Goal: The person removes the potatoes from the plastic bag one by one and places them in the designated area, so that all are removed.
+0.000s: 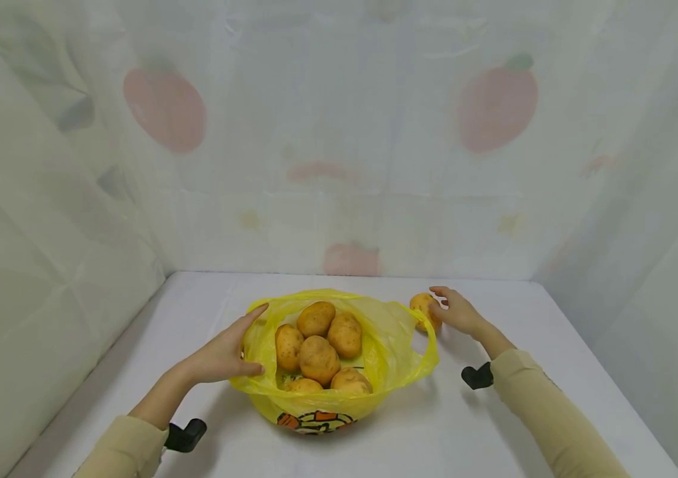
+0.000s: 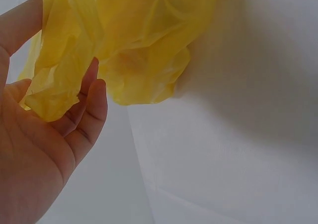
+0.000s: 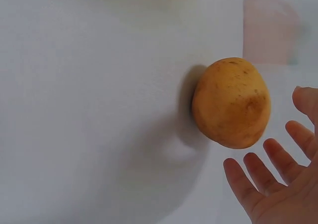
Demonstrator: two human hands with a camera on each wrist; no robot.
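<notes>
**Yellow bag held open, one potato outside**

On the white desk (image 1: 494,425) stands a yellow plastic bag (image 1: 386,345) with several potatoes (image 1: 318,358) inside. The left hand (image 1: 222,355) pinches the bag's left rim. A single potato (image 3: 231,103) lies just right of the bag; the right hand (image 1: 458,311), fingers spread, is just beside it, not gripping.

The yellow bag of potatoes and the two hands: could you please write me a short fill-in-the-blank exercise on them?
1. The left hand holds the rim of the ____ bag.
2. The potatoes in the bag number ____.
3. The open right hand is beside a loose potato lying on the ____.

Missing words: yellow; six; table
</notes>
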